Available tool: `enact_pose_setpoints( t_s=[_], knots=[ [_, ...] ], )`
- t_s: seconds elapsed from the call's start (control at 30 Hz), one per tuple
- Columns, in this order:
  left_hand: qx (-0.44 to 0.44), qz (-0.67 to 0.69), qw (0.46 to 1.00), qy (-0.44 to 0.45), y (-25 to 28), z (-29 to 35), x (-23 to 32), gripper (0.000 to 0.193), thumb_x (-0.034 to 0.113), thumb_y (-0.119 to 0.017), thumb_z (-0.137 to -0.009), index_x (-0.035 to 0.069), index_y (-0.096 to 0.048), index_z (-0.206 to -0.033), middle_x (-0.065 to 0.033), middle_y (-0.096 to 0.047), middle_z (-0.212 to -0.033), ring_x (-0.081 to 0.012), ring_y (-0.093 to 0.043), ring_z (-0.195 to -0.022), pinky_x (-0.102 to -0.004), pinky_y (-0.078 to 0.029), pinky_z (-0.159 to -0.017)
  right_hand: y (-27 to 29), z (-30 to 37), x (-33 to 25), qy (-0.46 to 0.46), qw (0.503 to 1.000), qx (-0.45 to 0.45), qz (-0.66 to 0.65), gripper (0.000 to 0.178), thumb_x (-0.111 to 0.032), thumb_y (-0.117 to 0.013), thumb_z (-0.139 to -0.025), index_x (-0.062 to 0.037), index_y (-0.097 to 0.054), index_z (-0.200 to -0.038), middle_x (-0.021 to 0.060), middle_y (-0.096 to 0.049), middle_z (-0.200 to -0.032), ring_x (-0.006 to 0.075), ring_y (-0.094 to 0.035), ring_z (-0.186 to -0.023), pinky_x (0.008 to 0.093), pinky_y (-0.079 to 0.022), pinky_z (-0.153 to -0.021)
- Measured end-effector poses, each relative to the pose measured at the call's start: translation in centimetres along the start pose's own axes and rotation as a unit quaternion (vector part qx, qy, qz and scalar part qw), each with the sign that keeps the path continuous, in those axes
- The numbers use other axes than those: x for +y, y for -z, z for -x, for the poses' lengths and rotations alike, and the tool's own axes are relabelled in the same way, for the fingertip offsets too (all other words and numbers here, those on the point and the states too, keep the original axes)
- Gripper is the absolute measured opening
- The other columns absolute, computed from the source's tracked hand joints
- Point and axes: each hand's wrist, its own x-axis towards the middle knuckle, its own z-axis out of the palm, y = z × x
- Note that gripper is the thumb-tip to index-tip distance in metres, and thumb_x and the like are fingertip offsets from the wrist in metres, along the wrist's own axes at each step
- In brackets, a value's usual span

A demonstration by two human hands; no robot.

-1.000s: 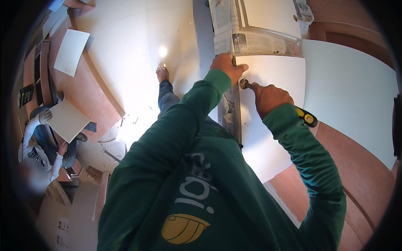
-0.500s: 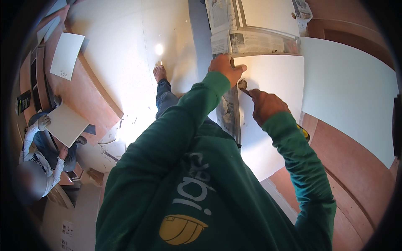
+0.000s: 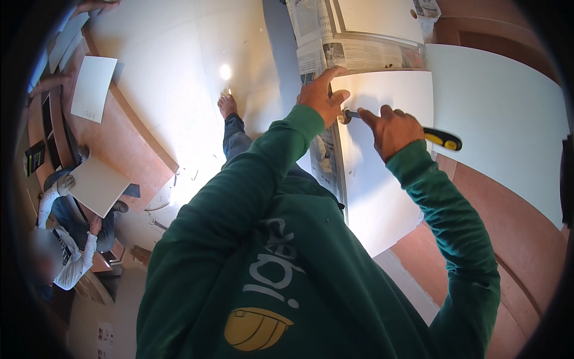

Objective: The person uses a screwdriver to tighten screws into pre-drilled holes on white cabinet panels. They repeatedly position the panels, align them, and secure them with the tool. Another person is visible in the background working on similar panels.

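Observation:
A white board [image 3: 382,173] lies in front of me, with a round brown recess [image 3: 344,117] close to its left edge. My left hand [image 3: 320,99] rests at that edge, beside the recess, with thumb and forefinger spread apart; its other fingers are partly hidden. My right hand [image 3: 397,131] is closed around the metal shaft of a long hand tool with a black and yellow handle [image 3: 442,139]. The handle sticks out to the right behind the hand. The tool's grey tip reaches the recess, and its exact shape is too small to tell.
Newspaper [image 3: 365,55] lies beyond the board, under a framed white panel [image 3: 382,18]. A large white panel [image 3: 496,102] lies to the right over reddish-brown boards [image 3: 478,209]. At left, a seated person holds a pale square board [image 3: 98,182]; another person's hand [image 3: 57,82] shows by a small white panel [image 3: 94,90].
My right hand has moved up and right, turning the tool flatter so its handle now shows. My left forefinger has stretched out. At far left, another person's arms have come into view.

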Motion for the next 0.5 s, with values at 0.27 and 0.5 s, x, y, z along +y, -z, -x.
enact_pose_setpoints(
  t_s=[0.27,0.5],
  knots=[
    [0.017,-0.028,0.999,-0.029,-0.4,0.1,-0.8,0.047,0.023,-0.074,-0.094,0.015,-0.064,-0.139,-0.0216,-0.071,-0.127,-0.0380,-0.067,-0.118,-0.0416,-0.052,-0.103,-1.4,0.0,1.0,0.056,0.994,0.097,0.008,0.024,-0.016,-0.063,-0.091,-0.0227,-0.072,-0.112,0.0055,-0.066,-0.086,0.0249,-0.071,-0.076,0.0384,-0.058,-0.066],
    [0.029,-0.061,0.998,-0.015,-0.7,0.4,-0.3,0.049,0.026,-0.074,-0.094,0.015,-0.063,-0.141,-0.0222,-0.073,-0.121,-0.0348,-0.070,-0.108,-0.0409,-0.054,-0.097,-1.3,-0.2,0.4,0.053,0.994,0.097,0.009,0.020,-0.017,-0.062,-0.092,-0.0193,-0.072,-0.110,0.0069,-0.068,-0.089,0.0259,-0.071,-0.080,0.0394,-0.059,-0.069]
  ],
)
